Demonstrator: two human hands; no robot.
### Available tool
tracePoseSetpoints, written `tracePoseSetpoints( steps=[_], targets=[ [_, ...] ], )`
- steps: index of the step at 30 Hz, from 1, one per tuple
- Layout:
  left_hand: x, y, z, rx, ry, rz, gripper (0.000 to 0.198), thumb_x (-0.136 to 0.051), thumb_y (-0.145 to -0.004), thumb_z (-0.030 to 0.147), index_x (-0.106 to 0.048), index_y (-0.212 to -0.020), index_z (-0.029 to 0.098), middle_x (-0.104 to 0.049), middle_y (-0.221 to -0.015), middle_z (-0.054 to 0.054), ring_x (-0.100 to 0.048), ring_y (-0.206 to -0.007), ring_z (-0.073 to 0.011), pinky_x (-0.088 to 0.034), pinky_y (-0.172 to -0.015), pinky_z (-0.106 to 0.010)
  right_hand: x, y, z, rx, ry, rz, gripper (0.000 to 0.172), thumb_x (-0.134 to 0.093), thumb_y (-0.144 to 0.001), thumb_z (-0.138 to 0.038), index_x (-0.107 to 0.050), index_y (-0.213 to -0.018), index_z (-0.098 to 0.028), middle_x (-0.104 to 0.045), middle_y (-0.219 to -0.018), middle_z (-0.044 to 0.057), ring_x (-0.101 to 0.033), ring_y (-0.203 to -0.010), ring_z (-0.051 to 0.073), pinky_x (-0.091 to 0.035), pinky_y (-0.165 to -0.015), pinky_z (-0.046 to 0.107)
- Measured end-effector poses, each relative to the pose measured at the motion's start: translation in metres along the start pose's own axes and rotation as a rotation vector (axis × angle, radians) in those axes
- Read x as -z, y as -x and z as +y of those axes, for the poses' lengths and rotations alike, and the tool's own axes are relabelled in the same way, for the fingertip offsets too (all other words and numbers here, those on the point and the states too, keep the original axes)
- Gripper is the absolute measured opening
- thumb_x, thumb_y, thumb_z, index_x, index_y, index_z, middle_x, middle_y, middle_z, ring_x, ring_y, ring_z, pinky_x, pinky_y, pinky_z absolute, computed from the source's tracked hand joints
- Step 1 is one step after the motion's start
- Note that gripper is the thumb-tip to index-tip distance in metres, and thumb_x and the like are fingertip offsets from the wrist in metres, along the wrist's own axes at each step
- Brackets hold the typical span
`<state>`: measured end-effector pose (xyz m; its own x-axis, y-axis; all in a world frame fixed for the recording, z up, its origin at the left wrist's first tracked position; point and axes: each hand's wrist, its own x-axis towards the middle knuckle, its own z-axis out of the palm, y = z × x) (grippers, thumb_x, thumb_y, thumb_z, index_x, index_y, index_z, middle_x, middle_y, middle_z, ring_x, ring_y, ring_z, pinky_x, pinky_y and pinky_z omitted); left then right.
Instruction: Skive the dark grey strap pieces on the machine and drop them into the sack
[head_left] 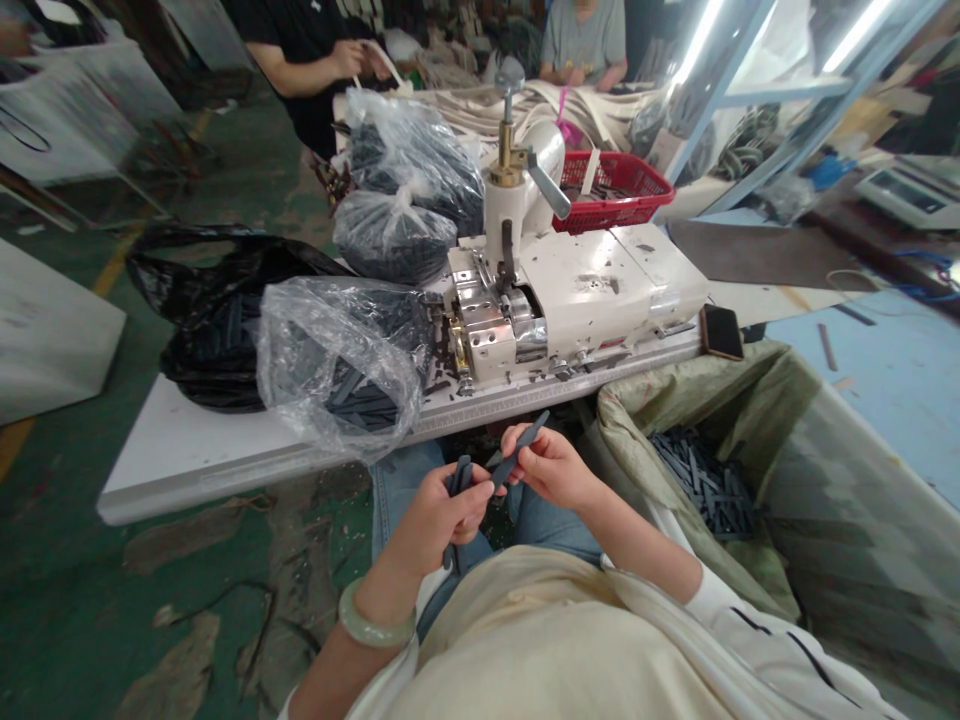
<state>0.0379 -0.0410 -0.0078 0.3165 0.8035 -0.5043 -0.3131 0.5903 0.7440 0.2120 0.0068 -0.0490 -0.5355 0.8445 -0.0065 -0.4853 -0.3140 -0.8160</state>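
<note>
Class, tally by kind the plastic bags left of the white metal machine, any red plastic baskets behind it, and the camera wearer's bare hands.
Black plastic bag: 1
Clear plastic bags: 3
Red plastic basket: 1
Bare left hand and bare right hand: 2
Total: 7

A single camera, worn on the person's head, looks forward and down over the person's own cream top (pixel 555 640), which fills the middle of the bottom edge. The left hand (pixel 450 510) and the right hand (pixel 551 465) are close to it, just below the centre of the view. Beyond them it sees the white machine (pixel 600 285) from above. The wide view takes in green floor (pixel 67 560) at left and a lined bin (pixel 862 530) at right, reaching to two more distant workers (pixel 296 80), cut by the top edge.
</note>
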Motion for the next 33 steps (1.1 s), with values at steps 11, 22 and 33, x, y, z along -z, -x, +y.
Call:
tracePoseSetpoints(
  steps=[11,22,33],
  targets=[
    [0.004,-0.014,-0.011,0.080,0.041,-0.018,0.033,-0.075,-0.072,0.042,-0.063,-0.078,0.012,-0.034,-0.044,0.010,-0.018,-0.037,-0.0011,-0.011,-0.034,-0.016,0.000,-0.053,-0.033,-0.177,0.032,0.249,0.038,-0.067,-0.078,-0.053,-0.055,-0.078,-0.018,-0.051,-0.056,-0.004,-0.048,-0.046,0.009,-0.040,-0.044,0.020],
    [0.021,-0.011,-0.014,0.068,0.079,0.056,0.031,-0.074,-0.073,0.040,-0.062,-0.079,0.012,-0.032,-0.046,0.011,-0.015,-0.038,-0.0011,-0.009,-0.036,-0.016,0.011,-0.124,-0.070,-0.088,0.067,0.503,0.028,-0.066,-0.077,-0.034,-0.049,-0.063,-0.017,-0.030,-0.035,-0.012,-0.020,-0.030,0.001,-0.008,-0.032,0.016],
    [0.020,-0.011,-0.013,0.073,0.118,0.046,0.031,-0.075,-0.072,0.038,-0.063,-0.079,0.011,-0.034,-0.048,0.010,-0.017,-0.039,-0.0006,-0.009,-0.036,-0.015,0.030,-0.118,-0.080,0.139,0.049,0.719,0.026,-0.060,-0.078,-0.036,-0.045,-0.063,-0.020,-0.029,-0.036,-0.012,-0.020,-0.031,0.003,-0.012,-0.032,0.018]
  ],
)
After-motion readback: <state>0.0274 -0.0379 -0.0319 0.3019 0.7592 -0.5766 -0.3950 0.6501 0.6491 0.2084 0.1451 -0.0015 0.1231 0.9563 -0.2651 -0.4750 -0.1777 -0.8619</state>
